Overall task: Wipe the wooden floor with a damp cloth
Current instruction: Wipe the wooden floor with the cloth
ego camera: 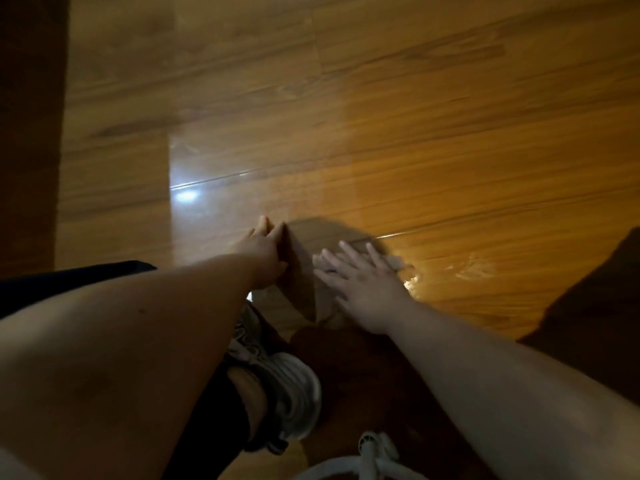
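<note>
A brownish cloth (304, 271) lies spread on the wooden floor (381, 133) just ahead of my feet. My left hand (263, 251) rests on the cloth's left edge with straight fingers pointing away from me. My right hand (360, 282) lies flat on the cloth's right part, fingers spread and straight. Wet streaks (460, 270) shine on the boards to the right of the cloth. The picture is blurred, so the cloth's far edge blends with its shadow.
My shoe (284, 386) stands on the floor below the cloth. A white round object (374, 459) sits at the bottom edge. A dark vertical surface (31, 133) runs along the left. A dark shape (595, 299) fills the right side. A light glare (185, 195) reflects off the floor.
</note>
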Motion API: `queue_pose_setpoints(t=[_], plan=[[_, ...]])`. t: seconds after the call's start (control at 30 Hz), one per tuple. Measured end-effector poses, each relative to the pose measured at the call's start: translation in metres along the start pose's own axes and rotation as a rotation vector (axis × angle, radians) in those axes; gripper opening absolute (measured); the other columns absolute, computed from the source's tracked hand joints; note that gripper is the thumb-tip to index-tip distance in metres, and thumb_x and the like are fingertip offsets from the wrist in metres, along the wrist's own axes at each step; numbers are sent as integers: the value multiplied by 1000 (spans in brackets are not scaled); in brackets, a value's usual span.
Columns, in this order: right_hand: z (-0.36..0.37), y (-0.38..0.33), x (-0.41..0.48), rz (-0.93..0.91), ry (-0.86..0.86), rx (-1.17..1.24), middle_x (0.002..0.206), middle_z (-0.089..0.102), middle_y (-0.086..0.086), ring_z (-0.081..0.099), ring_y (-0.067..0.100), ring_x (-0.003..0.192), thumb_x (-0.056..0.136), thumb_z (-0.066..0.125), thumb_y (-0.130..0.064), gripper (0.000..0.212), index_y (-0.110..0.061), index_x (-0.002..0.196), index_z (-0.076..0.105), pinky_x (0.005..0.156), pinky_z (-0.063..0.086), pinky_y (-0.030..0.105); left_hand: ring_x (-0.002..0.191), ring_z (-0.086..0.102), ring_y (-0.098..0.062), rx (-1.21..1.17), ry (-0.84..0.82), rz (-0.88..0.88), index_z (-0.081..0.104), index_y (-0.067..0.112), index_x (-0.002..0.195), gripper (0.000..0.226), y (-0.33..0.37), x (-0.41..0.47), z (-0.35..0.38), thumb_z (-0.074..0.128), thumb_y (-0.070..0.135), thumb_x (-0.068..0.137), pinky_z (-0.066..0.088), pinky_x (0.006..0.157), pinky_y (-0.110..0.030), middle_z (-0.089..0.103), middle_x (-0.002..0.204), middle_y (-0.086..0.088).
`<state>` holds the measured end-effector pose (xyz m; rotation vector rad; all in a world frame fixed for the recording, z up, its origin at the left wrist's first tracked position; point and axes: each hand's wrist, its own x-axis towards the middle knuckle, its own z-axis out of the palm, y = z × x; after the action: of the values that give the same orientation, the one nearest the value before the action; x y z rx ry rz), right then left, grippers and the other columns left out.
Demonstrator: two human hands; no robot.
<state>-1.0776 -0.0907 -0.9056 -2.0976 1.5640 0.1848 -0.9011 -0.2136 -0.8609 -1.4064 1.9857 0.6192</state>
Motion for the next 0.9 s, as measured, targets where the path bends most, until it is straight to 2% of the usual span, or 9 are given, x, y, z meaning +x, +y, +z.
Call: queue_pose_setpoints(t=[0.07, 0.23, 0.3, 0.47, 0.53, 0.63, 0.7, 0.8, 0.9], plan=[[-7, 18, 5, 188, -14, -22, 160, -12, -12, -16, 23, 147, 98, 38, -42, 61, -42, 151, 8, 114, -9, 51, 145, 18, -33, 41, -45, 31, -1, 26, 155, 87, 1, -1, -8, 59, 35, 92, 29, 113, -38, -11, 162, -8], [-40, 58, 1, 969, -54, 304, 160, -20, 5, -14, 30, 147, 83, 59, -36, 97, -26, 154, -7, 119, 3, 47, 144, 19, -37, 98, -162, 53, -5, 26, 155, 92, 0, -3, -21, 62, 35, 92, 31, 112, -42, -16, 160, -11], [-44, 35, 13, 905, -55, 310, 159, -18, 11, -11, 31, 147, 86, 55, -39, 93, -18, 153, -7, 118, 5, 45, 145, 15, -37, 69, -184, 58, -5, 26, 155, 93, 1, -3, -21, 62, 34, 92, 29, 114, -44, -17, 160, -11], [-23, -48, 22, 90, -188, 134, 161, -11, 2, -8, 25, 148, 95, 40, -16, 65, -24, 154, 13, 118, -1, 42, 144, 21, -34, 62, -184, 63, -1, 28, 155, 87, -9, -11, -16, 60, 32, 93, 31, 111, -38, -15, 161, -10], [-18, -44, 11, -66, -189, 45, 162, -10, 0, -8, 23, 148, 96, 43, -21, 65, -28, 154, 15, 117, -3, 39, 145, 19, -32, 51, -188, 60, 0, 28, 155, 89, -16, -13, -10, 62, 31, 91, 30, 112, -37, -16, 160, -8], [-31, 0, 3, 122, -147, 108, 161, -8, -5, -3, 27, 148, 86, 64, -29, 89, -33, 153, 5, 118, 5, 43, 147, 13, -32, 57, -198, 33, -1, 25, 155, 95, -25, -24, 2, 66, 30, 88, 23, 115, -34, -19, 159, -12], [-46, 37, -2, 382, -133, 63, 161, -13, 0, -6, 31, 147, 88, 60, -35, 87, -35, 153, 0, 118, 8, 50, 148, 10, -31, 65, -191, 16, -2, 26, 154, 98, -29, -28, 11, 69, 30, 87, 21, 115, -32, -20, 159, -13], [-56, 59, -13, 632, 38, -7, 156, 12, 11, 16, 35, 139, 91, 53, -40, 68, -34, 150, 18, 111, 24, 48, 147, 9, -34, 70, -171, 24, -4, 30, 154, 99, -24, -24, 17, 69, 29, 87, 26, 115, -36, -19, 159, -10], [-50, 29, -14, 601, 58, -4, 135, 34, 8, 34, 31, 119, 84, 59, -37, 63, -28, 142, 35, 98, 33, 46, 141, 24, -35, 59, -121, 18, 7, 28, 154, 93, -26, -23, 21, 68, 34, 85, 31, 111, -38, 0, 159, -13]])
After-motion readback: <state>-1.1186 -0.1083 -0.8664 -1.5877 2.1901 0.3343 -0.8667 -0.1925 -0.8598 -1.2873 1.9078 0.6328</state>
